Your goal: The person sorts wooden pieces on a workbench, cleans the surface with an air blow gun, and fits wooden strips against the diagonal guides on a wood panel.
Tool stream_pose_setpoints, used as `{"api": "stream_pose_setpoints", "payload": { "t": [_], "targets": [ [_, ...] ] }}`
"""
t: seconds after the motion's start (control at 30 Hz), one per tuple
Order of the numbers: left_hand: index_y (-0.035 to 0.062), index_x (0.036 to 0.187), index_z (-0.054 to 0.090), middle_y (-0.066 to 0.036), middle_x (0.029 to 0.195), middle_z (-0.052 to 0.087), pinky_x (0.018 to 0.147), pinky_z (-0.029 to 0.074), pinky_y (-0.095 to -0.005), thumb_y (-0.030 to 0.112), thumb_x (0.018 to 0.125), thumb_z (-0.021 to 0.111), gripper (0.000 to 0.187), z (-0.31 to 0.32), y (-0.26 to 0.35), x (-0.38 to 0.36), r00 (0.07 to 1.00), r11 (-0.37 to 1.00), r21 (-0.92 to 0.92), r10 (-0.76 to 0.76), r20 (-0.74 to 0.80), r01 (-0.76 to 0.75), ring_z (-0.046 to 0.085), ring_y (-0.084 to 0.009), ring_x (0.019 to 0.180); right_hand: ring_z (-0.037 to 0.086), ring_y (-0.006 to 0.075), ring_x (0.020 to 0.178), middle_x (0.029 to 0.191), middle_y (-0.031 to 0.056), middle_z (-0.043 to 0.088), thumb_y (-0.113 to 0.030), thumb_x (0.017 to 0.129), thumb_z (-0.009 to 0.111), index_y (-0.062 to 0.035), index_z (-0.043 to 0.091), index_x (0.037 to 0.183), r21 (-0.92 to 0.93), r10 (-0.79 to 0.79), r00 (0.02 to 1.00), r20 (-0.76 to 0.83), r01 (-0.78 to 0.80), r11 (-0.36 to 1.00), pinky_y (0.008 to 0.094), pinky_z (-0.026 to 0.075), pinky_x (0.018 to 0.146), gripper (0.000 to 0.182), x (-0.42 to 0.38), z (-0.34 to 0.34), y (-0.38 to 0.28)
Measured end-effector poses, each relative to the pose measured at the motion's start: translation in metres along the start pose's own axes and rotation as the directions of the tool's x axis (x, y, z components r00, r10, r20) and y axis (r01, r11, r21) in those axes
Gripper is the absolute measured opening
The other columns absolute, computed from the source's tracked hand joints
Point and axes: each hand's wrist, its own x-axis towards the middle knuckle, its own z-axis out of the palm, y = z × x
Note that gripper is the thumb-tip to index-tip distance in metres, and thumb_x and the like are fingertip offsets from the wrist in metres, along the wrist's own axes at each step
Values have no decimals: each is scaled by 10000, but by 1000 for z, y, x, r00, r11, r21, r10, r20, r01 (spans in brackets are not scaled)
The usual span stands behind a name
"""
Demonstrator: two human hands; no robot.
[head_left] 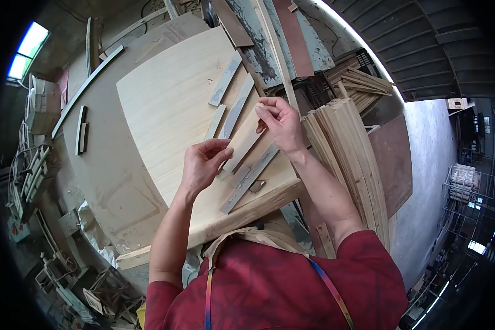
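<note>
A short pale wooden strip (244,144) with a grey lower edge slants between my hands, above a large light wooden panel (165,93). My left hand (204,166) pinches its near end between thumb and fingers. At the far end, the thumb and fingers of my right hand (280,122) close on the same strip. Beyond it lie several grey-faced strips, among them a wide one (224,78) and a longer one (238,108). Closer to my body, another grey strip (251,179) rests on the panel beside a small dark wood piece (257,186).
Long boards (349,159) are stacked at my right, close to my forearm. A thick wooden edge (220,220) runs along the panel's near side. Left of the panel, a brown sheet (124,187) carries a long thin strip (88,91) and a short dark piece (82,131).
</note>
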Motion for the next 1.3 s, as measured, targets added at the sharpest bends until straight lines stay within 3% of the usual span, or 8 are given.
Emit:
{"api": "stream_pose_setpoints", "payload": {
  "t": [0.1,0.37,0.53,0.8,0.9,1.07,1.17,1.3],
  "targets": [
    [-37,1207,743,-96,962,785,793,583,-273,147,994,748,282,12,-3,8,999,999,29,-13,-31,14,722,-117,856,675,84,743,902,31,728,-137,1033,694,23,680,1192,-157,17,999,47,-9,988,249,585,671,226,14,-30,13],
    [-26,1158,758,-129,922,793,704,582,-313,117,956,764,248,17,-28,-14,903,941,314,239,-356,-125,748,-185,781,681,82,815,949,43,756,-135,1024,709,15,685,1177,-108,111,993,-48,-115,987,247,578,724,216,-6,-90,28],
    [-15,1253,678,-215,1239,676,838,588,-420,106,908,735,370,91,-31,-12,853,630,656,521,38,-415,710,-344,1009,680,84,850,974,46,752,-131,1021,713,17,687,1191,-163,117,987,-111,-134,978,239,569,772,227,-20,-96,67],
    [-43,1387,565,-291,1400,524,986,525,-425,149,922,622,506,130,-44,2,942,314,914,294,164,-257,599,-397,1181,649,64,841,1034,50,722,-129,964,772,18,706,1218,-582,-48,997,55,71,810,226,534,732,301,-25,-91,65],
    [-40,1382,571,-289,1378,537,987,524,-426,135,921,591,493,133,-44,0,919,242,936,362,159,-257,604,-387,1172,599,46,763,974,32,682,-134,926,808,17,716,1216,-729,-43,999,14,39,684,232,506,657,340,-36,-82,59],
    [-45,1383,571,-300,1353,547,983,519,-430,138,933,556,486,133,-54,7,896,242,930,416,157,-275,604,-388,1147,537,17,696,898,-8,636,-123,909,830,13,714,1224,-716,102,993,-59,-113,689,210,455,595,362,-31,-85,59],
    [-45,1383,574,-321,1339,558,975,512,-456,152,940,548,485,138,-55,8,898,254,930,416,142,-264,602,-406,1146,490,-10,638,814,-44,613,-94,914,826,9,705,1223,-520,291,954,-73,-286,805,184,396,559,347,-28,-95,64],
    [-40,1409,560,-339,1332,563,1001,498,-501,167,938,534,515,142,-55,7,896,200,953,427,125,-228,591,-434,1158,439,-9,609,729,-76,575,-125,937,815,24,695,1191,-388,332,941,-69,-332,860,177,371,554,319,-25,-91,64]
  ]
}}
